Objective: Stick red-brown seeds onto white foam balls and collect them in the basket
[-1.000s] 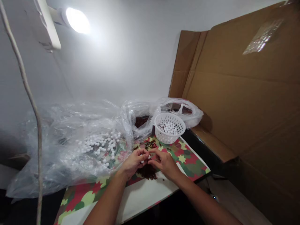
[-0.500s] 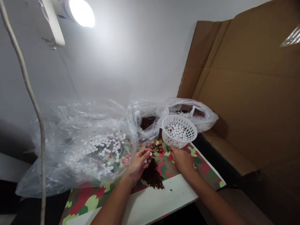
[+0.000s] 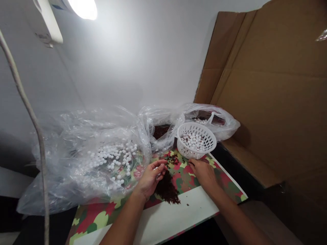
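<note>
My left hand is curled with the thumb against the fingers. A bit of white ball shows between them, and the rest of what it holds is covered by the fingers. Just beside it lies a heap of dark brown crumbly flakes. My right hand has its fingertips pinched together low by the front of a white slotted basket. Whatever is in that pinch is hidden. Inside the basket are many small white balls with brown bits among them.
To the left, a large clear plastic bag spreads out with loose white balls. Behind are a bag with brown flakes and another clear bag. Cardboard stands at right. A cable hangs at left. Camouflage-patterned sheet covers the table.
White balls that showed at my left fingertips are now mostly out of sight behind the fingers. My right hand stays low by the basket. The view has shifted slightly.
</note>
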The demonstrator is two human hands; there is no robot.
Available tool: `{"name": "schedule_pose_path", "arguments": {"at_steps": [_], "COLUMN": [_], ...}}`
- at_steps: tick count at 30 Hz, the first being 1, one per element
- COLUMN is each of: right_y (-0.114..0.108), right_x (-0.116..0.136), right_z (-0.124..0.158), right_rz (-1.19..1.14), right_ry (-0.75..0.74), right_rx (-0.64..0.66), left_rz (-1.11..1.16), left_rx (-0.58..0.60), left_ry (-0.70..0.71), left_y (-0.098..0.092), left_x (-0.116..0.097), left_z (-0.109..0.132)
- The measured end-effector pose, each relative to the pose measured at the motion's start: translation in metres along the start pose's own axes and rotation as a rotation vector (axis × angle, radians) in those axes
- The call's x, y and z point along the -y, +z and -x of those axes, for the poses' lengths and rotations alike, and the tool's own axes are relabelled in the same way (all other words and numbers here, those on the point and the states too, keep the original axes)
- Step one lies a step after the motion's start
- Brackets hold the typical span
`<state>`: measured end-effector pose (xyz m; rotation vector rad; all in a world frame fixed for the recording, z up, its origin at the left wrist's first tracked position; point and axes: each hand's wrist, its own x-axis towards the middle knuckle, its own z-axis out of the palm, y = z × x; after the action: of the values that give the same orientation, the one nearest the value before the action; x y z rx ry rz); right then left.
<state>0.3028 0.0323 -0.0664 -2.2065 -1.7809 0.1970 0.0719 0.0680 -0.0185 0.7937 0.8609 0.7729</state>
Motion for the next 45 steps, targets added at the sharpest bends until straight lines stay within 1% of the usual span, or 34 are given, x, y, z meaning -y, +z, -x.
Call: {"name": "schedule_pose_path", "arguments": {"at_steps": [2,4,5,7,9,10,12,15,22,26,30,33,36,41,45], "right_y": [-0.003,-0.008,-0.011,-0.015,-0.016,-0.016,-0.014,-0.013,-0.016,-0.013,-0.003,0.004,0.005,-0.005,-0.009], "right_x": [0.002,0.01,0.016,0.032,0.049,0.057,0.069,0.077,0.078,0.08,0.083,0.084,0.083,0.079,0.079], "right_z": [0.0,0.002,0.003,0.004,0.005,0.006,0.006,0.007,0.009,0.01,0.011,0.011,0.011,0.012,0.015], "right_rz": [-0.125,-0.373,-0.538,-0.884,-1.144,-1.222,-1.307,-1.341,-1.331,-1.304,-1.264,-1.242,-1.229,-1.191,-1.193], "right_ry": [-0.029,-0.084,-0.108,-0.096,-0.062,-0.058,-0.066,-0.095,-0.131,-0.137,-0.084,-0.079,-0.14,-0.306,-0.337], "right_rx": [-0.041,-0.067,-0.055,0.035,0.165,0.219,0.274,0.278,0.283,0.263,0.203,0.145,0.115,0.205,0.194], "left_rz": [-0.002,-0.001,-0.002,-0.006,-0.009,-0.01,-0.015,-0.02,-0.031,-0.037,-0.055,-0.07,-0.101,-0.114,-0.088], "left_rx": [0.025,0.041,0.042,0.037,0.029,0.029,0.027,0.015,-0.021,-0.032,-0.062,-0.075,-0.05,0.01,0.044], "left_ry": [0.024,0.048,0.052,0.043,0.023,0.015,0.015,0.044,0.071,0.071,0.089,0.099,0.09,0.044,0.012], "left_y": [0.0,0.0,0.001,0.003,0.004,0.004,0.003,0.003,0.005,0.005,0.005,0.004,0.003,0.0,0.003], "left_x": [0.002,0.003,0.003,0.003,0.003,0.003,0.003,0.004,0.005,0.008,0.011,0.011,0.011,0.01,0.008], "left_z": [0.0,-0.001,-0.001,-0.001,-0.001,-0.001,-0.001,-0.002,-0.002,-0.003,-0.004,-0.004,-0.003,0.0,0.001]}}
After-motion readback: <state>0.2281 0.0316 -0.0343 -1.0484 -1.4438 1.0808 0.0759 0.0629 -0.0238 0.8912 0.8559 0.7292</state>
